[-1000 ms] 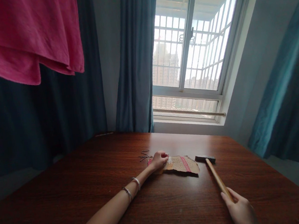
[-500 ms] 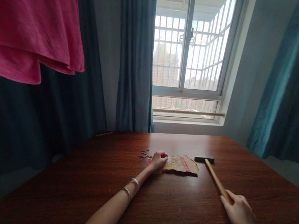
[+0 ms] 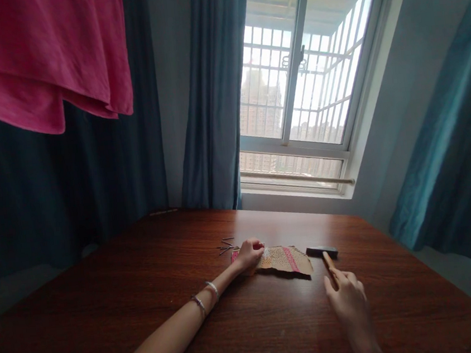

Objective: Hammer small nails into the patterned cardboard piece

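Note:
A torn piece of cardboard [image 3: 278, 258], printed with dots and pink bands, lies on the brown wooden table. My left hand [image 3: 251, 253] rests at its left end, fingers closed in a pinch. Whatever is between those fingertips is too small to make out. Several nails [image 3: 226, 247] lie loose just behind and left of this hand. To the right of the cardboard, a hammer [image 3: 322, 252] has its dark metal head down on the tabletop. My right hand [image 3: 349, 295] is closed around the wooden handle, fairly near the head, and hides the rest of it.
The table [image 3: 147, 298] stretches out to a wall with a window [image 3: 288, 81]. Blue curtains [image 3: 213, 89] hang on both sides. A pink cloth [image 3: 50, 61] hangs at the upper left, above the table's level.
My right hand has slid forward along the hammer's handle, closer to the head. The hammer, the cardboard and my left hand have stayed in place.

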The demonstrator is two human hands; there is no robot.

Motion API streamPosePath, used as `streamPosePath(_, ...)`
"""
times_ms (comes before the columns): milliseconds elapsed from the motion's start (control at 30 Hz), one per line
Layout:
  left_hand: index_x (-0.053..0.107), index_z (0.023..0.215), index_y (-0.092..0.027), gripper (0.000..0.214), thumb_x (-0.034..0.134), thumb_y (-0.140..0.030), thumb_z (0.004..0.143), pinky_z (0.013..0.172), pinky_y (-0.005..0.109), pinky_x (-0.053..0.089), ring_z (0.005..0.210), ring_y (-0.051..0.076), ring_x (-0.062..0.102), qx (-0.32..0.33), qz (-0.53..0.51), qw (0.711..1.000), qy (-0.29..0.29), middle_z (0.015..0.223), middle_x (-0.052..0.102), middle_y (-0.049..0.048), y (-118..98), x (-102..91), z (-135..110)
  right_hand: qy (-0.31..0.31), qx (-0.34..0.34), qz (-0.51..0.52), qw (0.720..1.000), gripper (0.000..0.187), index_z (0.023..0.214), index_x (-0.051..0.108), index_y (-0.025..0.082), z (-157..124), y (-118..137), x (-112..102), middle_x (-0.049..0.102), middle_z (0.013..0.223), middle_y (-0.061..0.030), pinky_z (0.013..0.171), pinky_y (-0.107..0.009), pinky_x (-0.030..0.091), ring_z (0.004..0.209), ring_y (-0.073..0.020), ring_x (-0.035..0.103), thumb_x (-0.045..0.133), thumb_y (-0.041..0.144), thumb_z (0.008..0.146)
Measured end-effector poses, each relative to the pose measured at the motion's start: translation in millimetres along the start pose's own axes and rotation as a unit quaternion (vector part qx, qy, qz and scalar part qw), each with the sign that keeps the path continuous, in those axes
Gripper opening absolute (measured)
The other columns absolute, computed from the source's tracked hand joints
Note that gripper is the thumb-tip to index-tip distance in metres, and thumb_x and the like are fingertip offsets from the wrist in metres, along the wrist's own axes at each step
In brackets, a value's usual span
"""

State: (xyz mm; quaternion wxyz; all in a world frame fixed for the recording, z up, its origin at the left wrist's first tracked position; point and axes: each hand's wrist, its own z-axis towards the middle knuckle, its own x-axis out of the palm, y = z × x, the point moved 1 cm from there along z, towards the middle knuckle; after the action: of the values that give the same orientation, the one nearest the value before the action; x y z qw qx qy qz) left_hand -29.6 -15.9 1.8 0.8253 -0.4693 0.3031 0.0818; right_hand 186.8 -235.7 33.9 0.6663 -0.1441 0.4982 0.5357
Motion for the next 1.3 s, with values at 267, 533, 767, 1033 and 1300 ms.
streamPosePath(267, 0.062, 0.092, -0.014, 0.031, 0.061, -0.032, 0.068, 0.065, 0.023, 0.045, 0.071, 0.014, 0.059, 0.012, -0.033, 0.999, -0.007, 0.076, 0.064, 0.0031, 1, 0.5, 0, 0.118, -0.060, 0.208, 0.969, 0.029, 0.090, 0.068, 0.017, 72, 78, 54, 0.068, 0.084, -0.0077, 0.074, -0.026, 0.044, 0.078, -0.0193, 0.062, 0.047, 0.030, 0.074)
streamPosePath(533, 0.051, 0.113, -0.017, 0.056, 0.063, -0.044, 0.066, 0.061, 0.024, 0.046, 0.066, 0.013, 0.058, 0.024, -0.082, 0.996, -0.039, 0.082, 0.061, 0.0033, -12, -4.2, -6, 0.140, -0.068, 0.213, 0.965, 0.024, 0.083, 0.069, 0.018, 77, 86, 102, 0.069, 0.082, -0.0057, 0.072, -0.022, 0.043, 0.078, -0.0165, 0.062, 0.047, 0.019, 0.073)
streamPosePath(767, 0.064, 0.085, -0.013, 0.034, 0.048, -0.042, 0.076, 0.068, 0.026, 0.046, 0.073, 0.016, 0.059, 0.001, -0.059, 0.995, -0.077, 0.081, 0.065, 0.0071, -4, -23.6, 11, 0.106, -0.089, 0.195, 0.971, 0.021, 0.080, 0.066, 0.019, 62, 87, 108, 0.063, 0.087, -0.0060, 0.074, -0.021, 0.039, 0.079, -0.0149, 0.058, 0.045, 0.018, 0.077)
streamPosePath(1033, 0.070, 0.075, -0.013, 0.019, 0.055, -0.017, 0.065, 0.073, 0.024, 0.044, 0.080, 0.018, 0.061, -0.125, 0.160, 0.979, -0.002, 0.080, 0.069, 0.0066, 38, -85.6, 36, 0.090, -0.109, 0.188, 0.972, 0.021, 0.079, 0.064, 0.019, 60, 88, 104, 0.059, 0.083, -0.0048, 0.070, -0.021, 0.038, 0.077, -0.0148, 0.056, 0.043, 0.018, 0.079)
streamPosePath(1300, 0.068, 0.064, -0.008, 0.015, 0.061, -0.021, 0.062, 0.061, 0.024, 0.043, 0.069, 0.021, 0.063, -0.206, 0.255, 0.944, 0.035, 0.069, 0.067, 0.0130, 54, -118.1, 30, 0.083, -0.118, 0.180, 0.973, 0.021, 0.079, 0.065, 0.019, 59, 88, 104, 0.060, 0.083, -0.0052, 0.070, -0.021, 0.038, 0.079, -0.0155, 0.056, 0.044, 0.016, 0.078)
